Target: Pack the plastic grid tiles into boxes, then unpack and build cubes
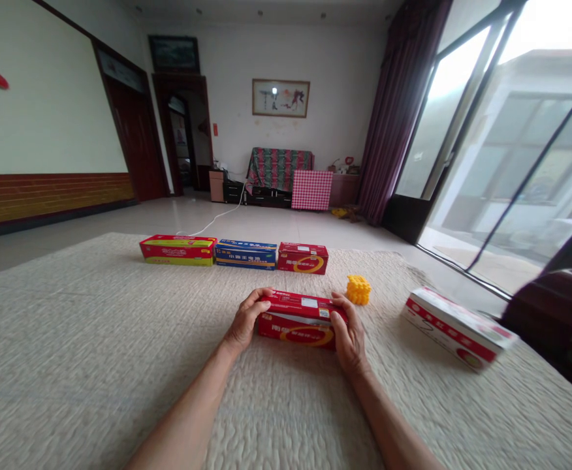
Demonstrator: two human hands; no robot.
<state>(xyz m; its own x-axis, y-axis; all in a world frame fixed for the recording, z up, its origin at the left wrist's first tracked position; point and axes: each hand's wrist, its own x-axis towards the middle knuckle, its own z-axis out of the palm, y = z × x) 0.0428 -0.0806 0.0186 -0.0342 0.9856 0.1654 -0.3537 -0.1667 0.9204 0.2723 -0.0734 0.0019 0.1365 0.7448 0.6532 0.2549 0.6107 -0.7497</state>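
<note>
Right now the red printed carton (298, 334) is clamped by its ends between left hand (243, 324) and right hand (352, 336), seemingly for steadiness. Beyond the grip, a red-and-green carton (178, 251), a blue battery carton (245, 257) and a matching red carton (302, 259) are lined up on the quilted mat (95, 313), backed by tiled floor (266, 222) and white wall (339, 78).

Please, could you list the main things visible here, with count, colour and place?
Held box: 1, red, front centre
Red-green box: 1, red and yellow-green, rear row, left
Blue box: 1, blue, rear row, middle
Rear red box: 1, red, rear row, right
Textured block: 1, yellow, right of held box
White box: 1, white and red, right of textured block
Quilted mat: 1, beige, under the boxes
Framed picture: 1, whitish, middle of back wall
Curtain: 1, purple, back right
Left hand, right hand: 2, bare, on held box's ends
</note>
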